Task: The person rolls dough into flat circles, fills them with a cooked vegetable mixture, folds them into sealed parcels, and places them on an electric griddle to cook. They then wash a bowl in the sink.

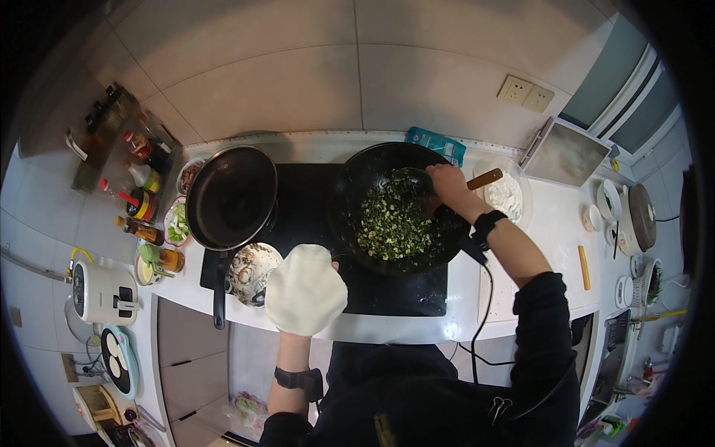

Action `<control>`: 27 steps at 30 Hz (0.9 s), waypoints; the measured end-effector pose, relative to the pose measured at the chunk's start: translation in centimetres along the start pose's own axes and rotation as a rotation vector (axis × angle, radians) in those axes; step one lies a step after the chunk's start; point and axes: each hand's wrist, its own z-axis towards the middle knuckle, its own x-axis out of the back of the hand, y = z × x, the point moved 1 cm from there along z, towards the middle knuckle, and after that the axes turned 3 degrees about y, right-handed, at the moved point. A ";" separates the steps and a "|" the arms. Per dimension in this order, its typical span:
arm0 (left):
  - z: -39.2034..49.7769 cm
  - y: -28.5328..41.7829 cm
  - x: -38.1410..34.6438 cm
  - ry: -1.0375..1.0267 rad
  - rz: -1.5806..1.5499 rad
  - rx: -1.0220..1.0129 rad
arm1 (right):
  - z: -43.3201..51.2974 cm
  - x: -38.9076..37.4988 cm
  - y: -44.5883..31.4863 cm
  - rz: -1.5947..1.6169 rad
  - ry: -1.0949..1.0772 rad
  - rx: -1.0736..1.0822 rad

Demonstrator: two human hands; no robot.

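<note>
A round sheet of pale dough (306,290) lies draped over my left hand (334,266), which is mostly hidden beneath it, between a soiled bowl (246,262) and the wok. My right hand (447,181) is at the right rim of a large black wok (346,223), its fingers reaching inside; whatever they hold is hidden. Chopped greens with small yellow pieces (391,223) fill the middle of the wok. A wooden handle (485,179) sticks out past the rim, just right of my right hand.
A black frying pan (232,195) stands at left, its handle towards me. Further left are a plate of chopped green vegetable (177,223) and sauce bottles (146,179). Right of the wok are a container of white filling or flour (504,195) and a rolling pin (584,268). A cable hangs from my right wrist.
</note>
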 end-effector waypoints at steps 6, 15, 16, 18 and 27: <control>-1.0 -0.6 -1.3 0.008 -0.427 0.253 | -2.0 -0.9 -3.9 0.202 -0.325 0.271; -0.5 -1.8 -0.4 -0.105 -0.084 0.090 | -11.3 4.1 -0.5 -0.003 -0.366 0.005; -0.5 -1.8 -0.6 -0.093 -0.101 0.076 | -11.3 3.3 -0.2 0.052 -0.383 -0.010; -0.7 -2.0 -1.1 -0.095 -0.123 0.057 | -10.2 0.5 -0.3 0.147 -0.439 -0.036; -1.4 -2.2 -2.1 0.076 -0.179 0.008 | -4.4 -8.7 -5.2 1.383 -0.841 -0.387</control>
